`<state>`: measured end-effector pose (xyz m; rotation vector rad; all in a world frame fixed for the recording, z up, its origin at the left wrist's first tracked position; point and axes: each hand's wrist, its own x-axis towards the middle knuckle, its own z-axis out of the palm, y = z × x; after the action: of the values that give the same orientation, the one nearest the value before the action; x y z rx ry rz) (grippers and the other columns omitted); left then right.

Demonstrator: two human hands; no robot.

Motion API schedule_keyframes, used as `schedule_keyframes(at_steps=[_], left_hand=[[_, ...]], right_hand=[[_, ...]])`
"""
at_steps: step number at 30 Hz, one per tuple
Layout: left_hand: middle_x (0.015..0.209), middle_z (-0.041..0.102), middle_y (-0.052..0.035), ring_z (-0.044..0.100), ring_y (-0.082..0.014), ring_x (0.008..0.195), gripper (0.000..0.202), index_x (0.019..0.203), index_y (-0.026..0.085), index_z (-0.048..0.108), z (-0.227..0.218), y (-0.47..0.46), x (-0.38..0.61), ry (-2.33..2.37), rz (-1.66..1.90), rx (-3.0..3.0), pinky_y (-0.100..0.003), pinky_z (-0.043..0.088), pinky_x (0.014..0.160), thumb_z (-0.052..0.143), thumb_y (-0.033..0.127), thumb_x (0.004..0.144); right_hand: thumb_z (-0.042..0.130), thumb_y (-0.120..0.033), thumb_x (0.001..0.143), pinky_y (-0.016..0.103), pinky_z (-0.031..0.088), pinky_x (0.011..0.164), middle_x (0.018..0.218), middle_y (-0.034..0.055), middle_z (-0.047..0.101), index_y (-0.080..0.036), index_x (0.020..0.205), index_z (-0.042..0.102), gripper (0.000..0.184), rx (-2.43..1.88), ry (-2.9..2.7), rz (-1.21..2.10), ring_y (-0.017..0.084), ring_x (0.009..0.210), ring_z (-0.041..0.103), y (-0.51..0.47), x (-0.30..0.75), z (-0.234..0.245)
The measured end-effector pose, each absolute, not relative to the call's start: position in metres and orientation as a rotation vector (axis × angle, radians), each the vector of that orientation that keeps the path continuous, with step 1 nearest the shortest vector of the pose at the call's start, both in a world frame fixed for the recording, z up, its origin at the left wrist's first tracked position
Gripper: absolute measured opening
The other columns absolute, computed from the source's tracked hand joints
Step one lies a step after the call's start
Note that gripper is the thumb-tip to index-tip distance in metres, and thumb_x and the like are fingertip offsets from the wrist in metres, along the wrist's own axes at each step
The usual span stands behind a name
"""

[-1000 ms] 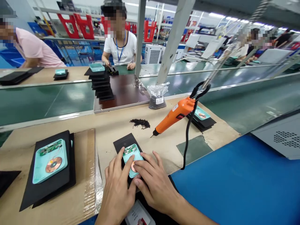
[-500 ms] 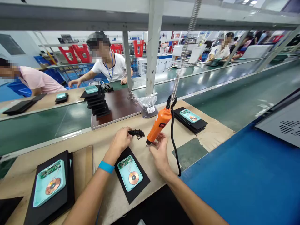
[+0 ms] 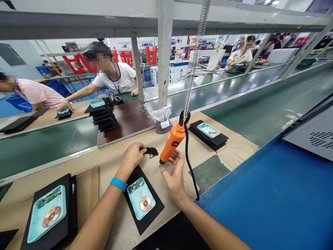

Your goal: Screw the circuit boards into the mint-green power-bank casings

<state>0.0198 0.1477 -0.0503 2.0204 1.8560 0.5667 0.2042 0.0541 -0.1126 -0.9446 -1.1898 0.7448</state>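
From the head view, our left hand (image 3: 132, 158) curls at a pile of tiny black screws (image 3: 151, 151), its fingertips hidden, so we can't tell if it holds any. Our right hand (image 3: 175, 178) stands open just beside the orange electric screwdriver (image 3: 170, 147). The bag label (image 3: 164, 124) is too small to read.

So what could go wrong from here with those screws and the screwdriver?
The loose black screws lie beside the left hand and could be knocked onto the bare circuit board in the teal tray. The orange electric screwdriver, hanging by the right hand, might swing and strike that board.
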Motion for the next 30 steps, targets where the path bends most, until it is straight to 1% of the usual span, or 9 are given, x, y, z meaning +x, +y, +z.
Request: schedule_keyframes(at_steps=[5, 8, 10, 13, 15, 17, 20, 22, 30], left_hand=[[0.095, 0.079, -0.0111, 0.067, -0.0285, 0.093, 0.023, 0.084, 0.022, 0.075, -0.046, 0.141, 0.015, 1.861, 0.660, 1.944, -0.036, 0.043, 0.081, 0.068, 0.036, 0.100], [0.082, 0.071, -0.0076, 0.061, -0.0258, 0.084, 0.030, 0.075, 0.022, 0.067, -0.043, 0.128, 0.005, 1.812, 0.779, 1.865, -0.036, 0.040, 0.078, 0.065, 0.039, 0.099], [0.075, 0.065, -0.0050, 0.057, -0.0236, 0.079, 0.033, 0.073, 0.022, 0.064, -0.042, 0.115, -0.004, 1.750, 0.860, 1.783, -0.034, 0.038, 0.075, 0.065, 0.045, 0.097], [0.071, 0.058, -0.0009, 0.051, -0.0186, 0.068, 0.045, 0.079, 0.021, 0.064, -0.043, 0.090, -0.017, 1.619, 0.951, 1.610, -0.031, 0.036, 0.066, 0.067, 0.065, 0.091], [0.066, 0.052, 0.0029, 0.043, -0.0141, 0.058, 0.057, 0.081, 0.021, 0.063, -0.045, 0.075, -0.022, 1.512, 0.980, 1.472, -0.028, 0.030, 0.058, 0.067, 0.078, 0.086], [0.062, 0.044, 0.0064, 0.034, -0.0105, 0.050, 0.063, 0.081, 0.022, 0.058, -0.048, 0.063, -0.024, 1.402, 1.000, 1.331, -0.027, 0.022, 0.052, 0.065, 0.084, 0.086], [0.062, 0.040, 0.0080, 0.029, -0.0073, 0.047, 0.062, 0.080, 0.023, 0.053, -0.050, 0.053, -0.022, 1.261, 1.055, 1.147, -0.026, 0.015, 0.049, 0.066, 0.082, 0.088], [0.066, 0.043, 0.0071, 0.027, -0.0053, 0.047, 0.060, 0.081, 0.021, 0.054, -0.049, 0.051, -0.019, 1.191, 1.098, 1.059, -0.025, 0.015, 0.048, 0.069, 0.079, 0.087], [0.073, 0.050, 0.0040, 0.029, -0.0023, 0.049, 0.051, 0.081, 0.016, 0.061, -0.049, 0.049, -0.013, 0.905, 1.187, 0.782, -0.024, 0.014, 0.047, 0.083, 0.060, 0.092]], right_hand=[[0.066, -0.026, 0.092, 0.050, 0.051, 0.118, 0.161, 0.0153, 0.051, -0.027, 0.156, 0.040, 0.069, -0.917, -1.120, 0.753, 0.029, 0.143, 0.058, 0.063, 0.201, -0.082], [0.071, -0.031, 0.092, 0.042, 0.057, 0.099, 0.128, 0.0108, 0.067, -0.023, 0.133, 0.055, 0.045, -0.882, -1.060, 0.828, 0.026, 0.113, 0.068, 0.078, 0.197, -0.051], [0.073, -0.030, 0.089, 0.036, 0.056, 0.081, 0.100, 0.0029, 0.066, -0.021, 0.120, 0.061, 0.034, -0.853, -1.046, 0.873, 0.020, 0.086, 0.065, 0.091, 0.194, -0.032], [0.075, -0.029, 0.086, 0.030, 0.050, 0.063, 0.079, -0.0034, 0.060, -0.019, 0.111, 0.065, 0.029, -0.778, -1.057, 0.945, 0.015, 0.063, 0.056, 0.112, 0.183, -0.006], [0.077, -0.038, 0.088, 0.030, 0.048, 0.054, 0.068, -0.0053, 0.058, -0.020, 0.103, 0.065, 0.026, -0.695, -1.083, 1.005, 0.015, 0.054, 0.055, 0.123, 0.172, 0.009], [0.079, -0.048, 0.092, 0.029, 0.049, 0.049, 0.062, -0.0062, 0.056, -0.022, 0.095, 0.061, 0.032, -0.545, -1.075, 1.082, 0.015, 0.048, 0.055, 0.130, 0.159, 0.023], [0.084, -0.046, 0.091, 0.028, 0.052, 0.046, 0.057, -0.0083, 0.055, -0.024, 0.092, 0.057, 0.036, -0.289, -0.960, 1.187, 0.014, 0.043, 0.054, 0.128, 0.143, 0.038], [0.084, -0.041, 0.091, 0.027, 0.051, 0.042, 0.054, -0.0108, 0.052, -0.025, 0.096, 0.057, 0.032, -0.201, -0.878, 1.218, 0.012, 0.038, 0.049, 0.121, 0.138, 0.040], [0.076, -0.036, 0.100, 0.026, 0.047, 0.038, 0.052, -0.0121, 0.051, -0.026, 0.102, 0.055, 0.023, -0.180, -0.841, 1.209, 0.012, 0.035, 0.044, 0.102, 0.139, 0.032]])
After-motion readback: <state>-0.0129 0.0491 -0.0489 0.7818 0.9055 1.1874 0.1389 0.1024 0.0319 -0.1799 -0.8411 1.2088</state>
